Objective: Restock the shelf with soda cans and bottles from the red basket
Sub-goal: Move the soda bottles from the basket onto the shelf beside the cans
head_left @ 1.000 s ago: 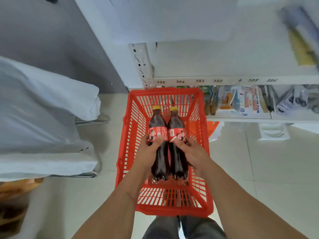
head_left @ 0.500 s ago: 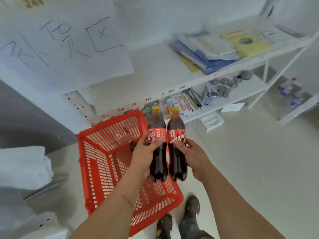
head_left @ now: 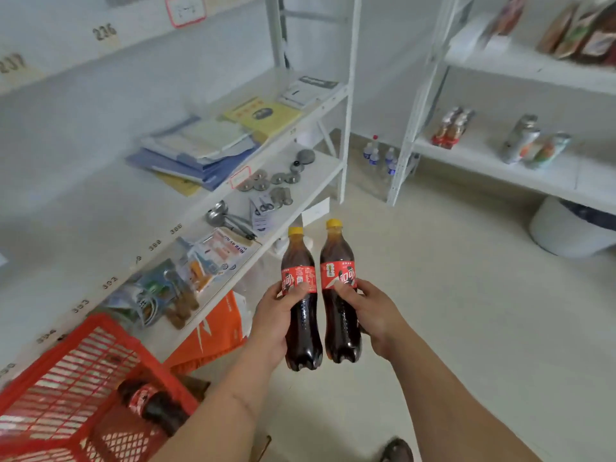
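My left hand (head_left: 273,315) grips one cola bottle (head_left: 300,285) with a yellow cap and red label. My right hand (head_left: 373,311) grips a second, matching cola bottle (head_left: 338,271). Both bottles stand upright side by side in the air above the floor. The red basket (head_left: 66,371) sits on the floor at the lower left, and another cola bottle (head_left: 150,405) lies inside it. A white shelf (head_left: 500,165) at the right carries a few cans (head_left: 520,138) and small bottles (head_left: 450,128).
A white rack on the left (head_left: 300,181) holds folders, packets and metal items. An orange bag (head_left: 213,331) lies under it beside the basket. Water bottles (head_left: 380,155) stand on the floor in the corner. A white bin (head_left: 573,228) sits under the right shelf.
Both bottles have come up out of the basket and moved right, away from it. My view has swung right toward the corner and the right-hand shelf.
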